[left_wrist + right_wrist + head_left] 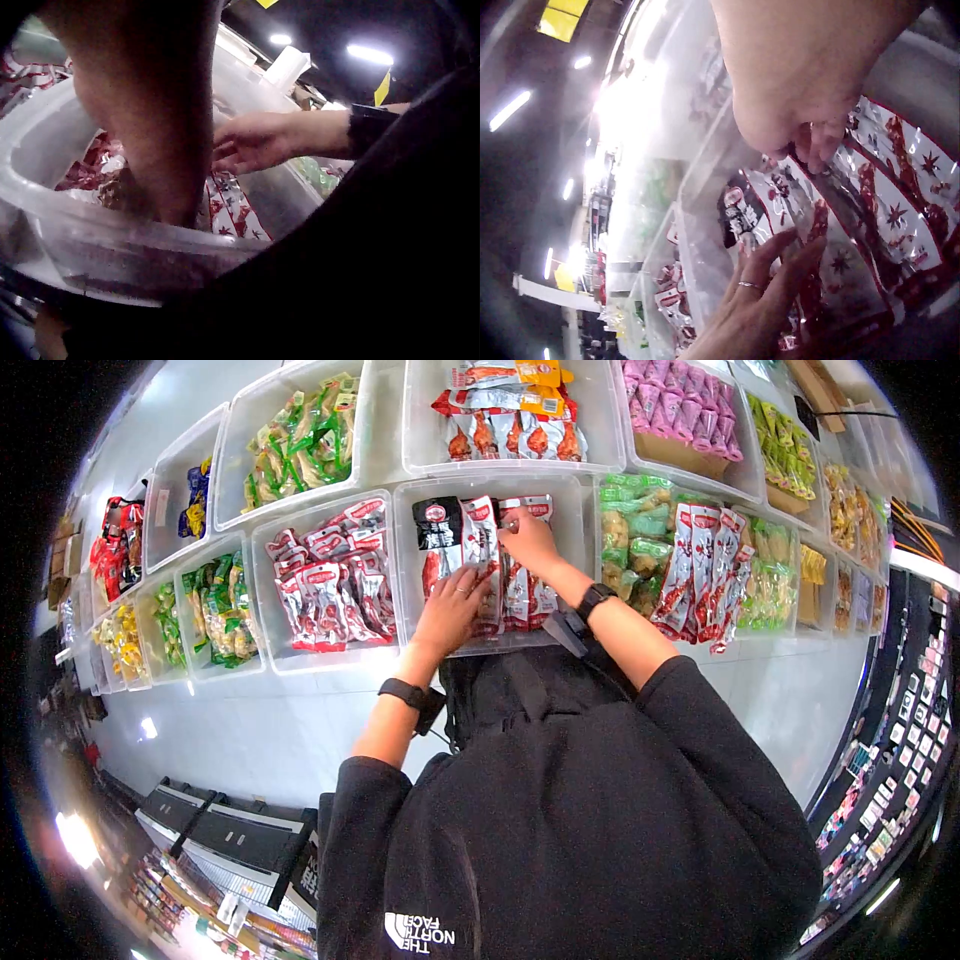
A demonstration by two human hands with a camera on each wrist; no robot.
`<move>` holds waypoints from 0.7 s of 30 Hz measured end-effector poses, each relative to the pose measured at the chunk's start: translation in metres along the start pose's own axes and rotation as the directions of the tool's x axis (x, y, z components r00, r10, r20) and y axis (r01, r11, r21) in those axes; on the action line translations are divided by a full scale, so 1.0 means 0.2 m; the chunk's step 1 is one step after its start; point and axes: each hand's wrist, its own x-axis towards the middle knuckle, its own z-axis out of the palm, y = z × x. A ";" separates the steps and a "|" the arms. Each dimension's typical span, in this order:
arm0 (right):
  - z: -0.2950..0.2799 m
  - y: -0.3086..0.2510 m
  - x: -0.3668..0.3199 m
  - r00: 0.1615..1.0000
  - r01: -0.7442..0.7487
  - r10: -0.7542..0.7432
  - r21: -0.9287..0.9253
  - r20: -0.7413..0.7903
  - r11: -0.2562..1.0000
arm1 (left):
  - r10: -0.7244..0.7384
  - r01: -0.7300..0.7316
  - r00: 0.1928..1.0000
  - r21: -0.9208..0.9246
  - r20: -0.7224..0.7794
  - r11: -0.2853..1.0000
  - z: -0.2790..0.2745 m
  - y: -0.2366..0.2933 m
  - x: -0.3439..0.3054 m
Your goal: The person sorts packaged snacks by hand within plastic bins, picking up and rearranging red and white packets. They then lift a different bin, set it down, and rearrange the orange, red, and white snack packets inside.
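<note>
Red-and-white snack packets (527, 595) stand in rows inside a clear plastic bin (408, 570), beside a black-labelled packet (437, 540) on the left. My left hand (447, 618), with a ring, rests its spread fingers on the lower part of the middle packets; the right wrist view shows this hand (754, 300) from the side. At the packets' upper ends, my right hand (530, 544) has its fingers curled and pinches a packet edge. The right wrist view shows those fingers (821, 142) against the packets (840, 259). In the left wrist view a forearm hides much of the bin (112, 251).
Left of this bin is one with more red-and-white packets (335, 595); on the right, one holds green packs (635, 510) and red-white packets. Farther bins hold drumstick-printed packs (515, 435) and pink packs (685, 405). A black bag (530, 685) lies against the near bin edge.
</note>
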 end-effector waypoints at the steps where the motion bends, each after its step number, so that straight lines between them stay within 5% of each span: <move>1: -0.06 -0.01 -0.03 0.999 -0.018 0.017 0.011 0.043 1.000 | 0.009 -0.009 1.000 -0.005 -0.001 1.000 -0.01 -0.01 0.00; 5: -0.36 0.09 -0.22 0.992 0.000 -0.037 0.301 0.117 0.953 | 0.034 -0.035 0.999 0.027 0.012 0.999 -0.03 0.00 0.00; 7: -0.61 0.02 -0.39 0.993 -0.118 0.116 0.467 0.034 0.876 | 0.021 -0.025 0.998 0.068 0.062 0.997 -0.03 0.00 0.00; 9: -0.79 0.13 -0.52 0.979 -0.060 0.140 0.442 -0.150 0.895 | 0.021 -0.027 0.998 0.077 0.066 0.997 -0.02 0.00 0.00; 12: -0.99 0.34 -0.71 0.775 0.043 0.164 0.309 -0.610 0.950 | 0.046 -0.049 0.996 0.045 0.073 0.998 -0.04 0.00 0.01; 14: -1.10 0.48 -0.80 0.579 -0.100 0.179 0.149 -0.795 0.984 | 0.059 -0.062 0.996 0.039 0.069 0.997 -0.05 0.01 0.02; 16: -1.17 0.62 -0.87 0.536 -0.289 0.174 0.014 -0.826 0.957 | 0.040 -0.044 0.997 0.050 0.065 0.998 -0.09 0.03 0.02; 18: -1.21 0.68 -0.88 0.569 -0.309 0.230 0.054 -0.789 0.950 | 0.041 -0.042 0.998 0.033 0.055 0.999 -0.16 0.08 0.06; 21: -1.23 0.80 -0.79 0.714 -0.296 0.062 -0.221 -0.697 0.929 | 0.052 -0.054 0.997 -0.033 -0.051 0.998 -0.22 0.16 0.14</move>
